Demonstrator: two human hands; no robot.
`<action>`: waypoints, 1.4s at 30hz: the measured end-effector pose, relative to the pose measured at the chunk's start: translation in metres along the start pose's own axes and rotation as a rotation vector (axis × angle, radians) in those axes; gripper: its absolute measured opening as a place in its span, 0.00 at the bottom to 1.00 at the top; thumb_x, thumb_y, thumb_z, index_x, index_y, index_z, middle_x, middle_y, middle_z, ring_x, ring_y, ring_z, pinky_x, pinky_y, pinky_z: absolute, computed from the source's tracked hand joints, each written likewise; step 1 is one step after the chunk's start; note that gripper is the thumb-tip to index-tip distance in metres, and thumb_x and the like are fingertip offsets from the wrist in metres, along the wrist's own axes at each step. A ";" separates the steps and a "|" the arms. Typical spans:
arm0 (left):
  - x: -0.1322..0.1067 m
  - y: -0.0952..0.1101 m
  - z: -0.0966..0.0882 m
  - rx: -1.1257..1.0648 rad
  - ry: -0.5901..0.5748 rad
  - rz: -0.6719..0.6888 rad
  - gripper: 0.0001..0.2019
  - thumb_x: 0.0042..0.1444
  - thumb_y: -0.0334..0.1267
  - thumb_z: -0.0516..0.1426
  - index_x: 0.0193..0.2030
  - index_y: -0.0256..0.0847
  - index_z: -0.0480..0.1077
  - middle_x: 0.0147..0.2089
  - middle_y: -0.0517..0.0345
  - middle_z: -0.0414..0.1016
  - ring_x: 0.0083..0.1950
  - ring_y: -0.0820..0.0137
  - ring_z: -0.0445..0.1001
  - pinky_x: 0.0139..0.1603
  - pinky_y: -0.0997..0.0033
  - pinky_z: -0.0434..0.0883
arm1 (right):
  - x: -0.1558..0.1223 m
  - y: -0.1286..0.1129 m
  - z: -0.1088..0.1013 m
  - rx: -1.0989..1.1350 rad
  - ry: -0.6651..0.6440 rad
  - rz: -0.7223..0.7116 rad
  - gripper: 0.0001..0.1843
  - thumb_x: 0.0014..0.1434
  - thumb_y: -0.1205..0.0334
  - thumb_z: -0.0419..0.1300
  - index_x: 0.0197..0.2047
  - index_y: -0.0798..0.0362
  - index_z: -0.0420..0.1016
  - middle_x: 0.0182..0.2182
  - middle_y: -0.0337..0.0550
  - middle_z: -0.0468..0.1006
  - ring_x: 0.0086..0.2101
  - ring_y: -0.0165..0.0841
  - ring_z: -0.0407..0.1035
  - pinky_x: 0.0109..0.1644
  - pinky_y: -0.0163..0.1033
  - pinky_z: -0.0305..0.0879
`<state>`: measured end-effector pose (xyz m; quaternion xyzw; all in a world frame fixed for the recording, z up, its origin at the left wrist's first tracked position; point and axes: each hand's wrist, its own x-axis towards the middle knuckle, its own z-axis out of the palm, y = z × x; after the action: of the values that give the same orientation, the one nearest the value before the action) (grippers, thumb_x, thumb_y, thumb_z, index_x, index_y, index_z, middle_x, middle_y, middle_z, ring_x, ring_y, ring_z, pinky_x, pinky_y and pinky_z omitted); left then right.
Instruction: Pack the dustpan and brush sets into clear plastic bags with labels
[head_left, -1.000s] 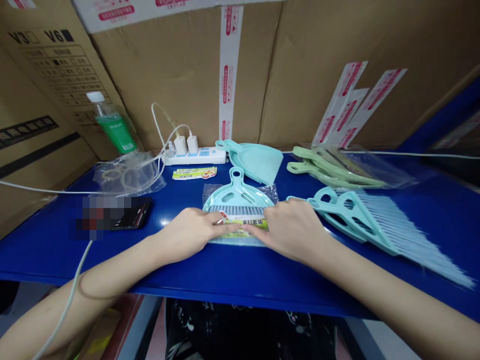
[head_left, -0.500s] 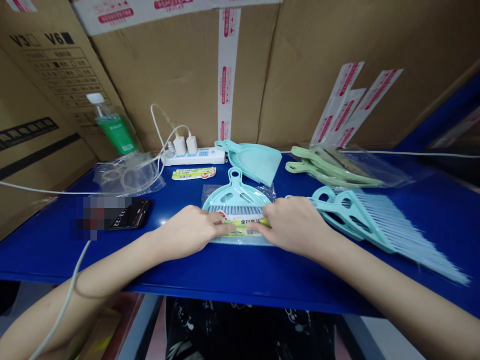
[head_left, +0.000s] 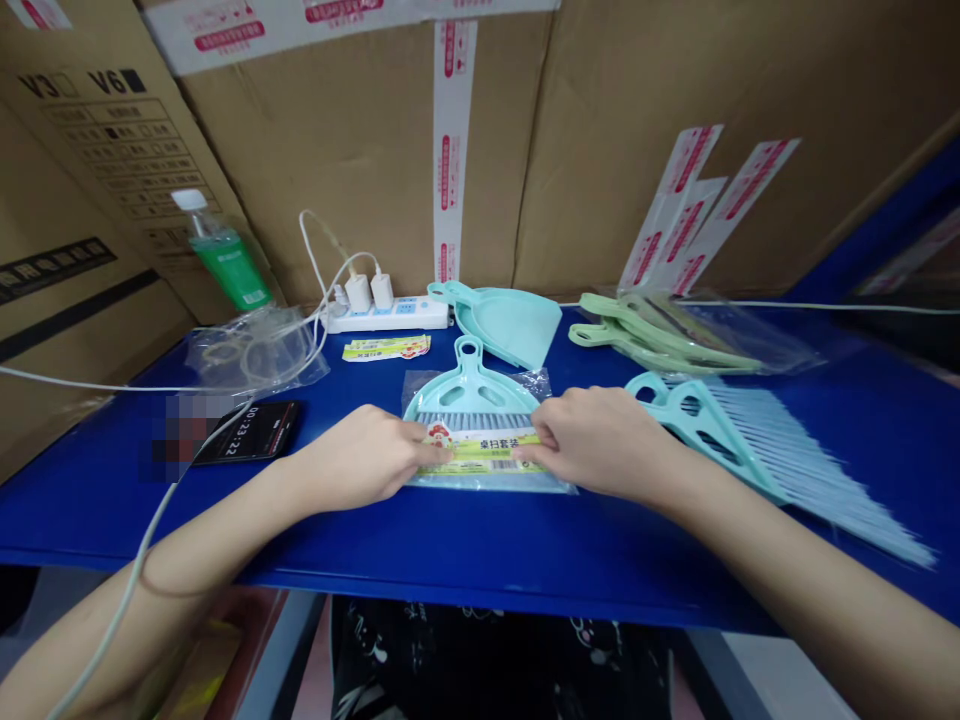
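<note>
A turquoise dustpan and brush set [head_left: 466, 385] lies in a clear plastic bag in front of me, handle pointing away. Across its lower part is a yellow-green printed label [head_left: 480, 452]. My left hand [head_left: 367, 458] is closed on the label's left end, thumb and finger together. At the other end my right hand [head_left: 604, 442] is closed too, with curled fingers and its thumb along the label. Whether the label is inside the bag or on top, I cannot tell.
Behind stand a turquoise dustpan [head_left: 514, 325] and a power strip [head_left: 397, 314]. Loose labels [head_left: 386, 347], a phone [head_left: 251, 432] and a bottle [head_left: 232, 262] are leftward. Bagged green dustpans [head_left: 667, 335] and a turquoise brush [head_left: 795, 450] lie rightward. Cardboard boxes [head_left: 360, 150] line the back.
My hands have drawn slightly apart along the label, the left one leftward and the right one rightward. More of the label's print now shows between them, and it looks flatter.
</note>
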<state>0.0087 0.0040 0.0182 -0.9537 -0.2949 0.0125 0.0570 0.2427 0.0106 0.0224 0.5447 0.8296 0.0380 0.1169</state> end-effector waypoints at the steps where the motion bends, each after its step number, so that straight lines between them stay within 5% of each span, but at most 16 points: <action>1: -0.001 -0.001 0.000 -0.010 -0.008 0.008 0.16 0.58 0.27 0.51 0.47 0.47 0.75 0.34 0.60 0.79 0.28 0.72 0.74 0.25 0.75 0.62 | 0.000 0.000 -0.001 0.005 -0.001 0.001 0.18 0.60 0.51 0.56 0.24 0.54 0.72 0.26 0.46 0.77 0.28 0.38 0.71 0.24 0.37 0.41; 13: -0.007 -0.008 -0.004 -0.170 -0.020 -0.044 0.21 0.54 0.24 0.48 0.44 0.47 0.78 0.42 0.60 0.82 0.36 0.71 0.78 0.32 0.74 0.68 | -0.001 0.010 -0.003 -0.006 0.009 0.003 0.17 0.55 0.52 0.58 0.21 0.52 0.66 0.23 0.43 0.74 0.24 0.35 0.69 0.23 0.36 0.42; 37: -0.007 -0.013 -0.007 -0.220 -0.064 -0.170 0.14 0.49 0.26 0.47 0.27 0.41 0.73 0.28 0.61 0.78 0.28 0.73 0.74 0.30 0.75 0.64 | -0.002 0.022 0.001 0.163 -0.044 -0.065 0.10 0.50 0.63 0.56 0.19 0.50 0.63 0.21 0.40 0.71 0.25 0.34 0.64 0.26 0.37 0.49; 42: -0.006 -0.013 -0.001 -0.137 -0.045 -0.145 0.13 0.52 0.26 0.47 0.31 0.41 0.72 0.30 0.60 0.78 0.30 0.71 0.74 0.29 0.73 0.62 | -0.003 0.020 -0.001 0.157 -0.049 -0.050 0.10 0.50 0.63 0.57 0.20 0.50 0.62 0.21 0.39 0.71 0.25 0.33 0.63 0.27 0.37 0.49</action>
<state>-0.0032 0.0111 0.0210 -0.9310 -0.3645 0.0097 -0.0142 0.2611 0.0157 0.0277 0.5321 0.8402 -0.0436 0.0952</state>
